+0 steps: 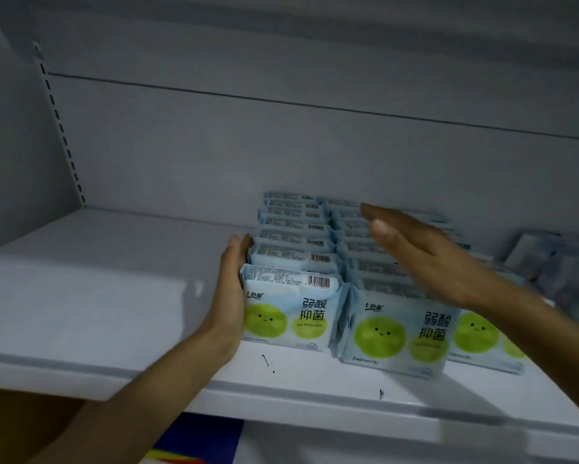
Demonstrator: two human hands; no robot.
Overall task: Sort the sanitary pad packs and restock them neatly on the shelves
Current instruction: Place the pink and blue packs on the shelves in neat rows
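We see a white shelf (114, 313) in dim light. On its near right part, pale blue sanitary pad packs stand on edge in rows running front to back.

The left hand (229, 296) lies flat against the left side of the left row (291, 309), fingers straight and pressing, gripping nothing. Just right of it stands the middle row (395, 333). The right hand (422, 256) is spread flat over that row with its fingers extended and holds nothing; we cannot tell whether it touches. A third row (479, 333) shows beyond the wrist, and blurred loose packs (555, 262) lie far right.

We judge the packs light, soft and squashy, with slick film wrapping. They are best squeezed gently across their broad faces, or slid as a block with flat palms.
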